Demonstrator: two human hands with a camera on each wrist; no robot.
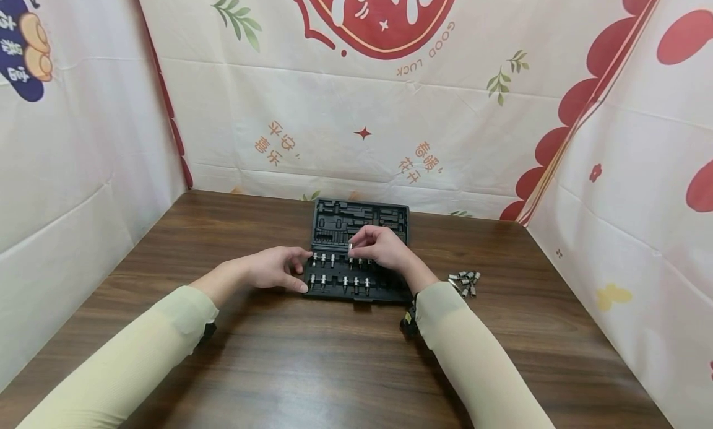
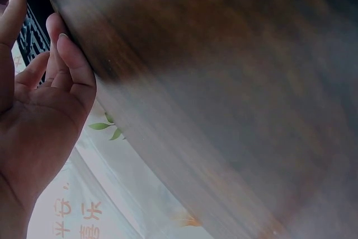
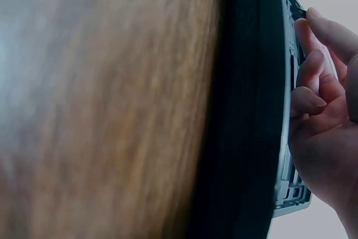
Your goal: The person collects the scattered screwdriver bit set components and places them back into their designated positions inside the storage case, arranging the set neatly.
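Note:
A black tool case point(image 1: 328, 291) lies unfolded on the table, its lid half tilted up at the back. Two rows of silver bit sockets point(image 1: 356, 285) sit in the molded slots of its near half. Over the back row my right hand point(image 1: 384, 248) pinches a small silver bit socket point(image 1: 350, 247) between thumb and fingertips. In the right wrist view my right hand point(image 3: 330, 104) partly hides the case, and the bit socket does not show. My left hand point(image 1: 275, 268) touches the case's left side, thumb by the front corner, fingers relaxed in the left wrist view.
Several loose bit sockets point(image 1: 466, 281) lie in a small pile on the brown wooden table point(image 1: 312, 361), right of the case. Printed cloth walls point(image 1: 334, 107) enclose the table at the back and both sides. A latch tab point(image 1: 362, 306) juts from the case's front edge.

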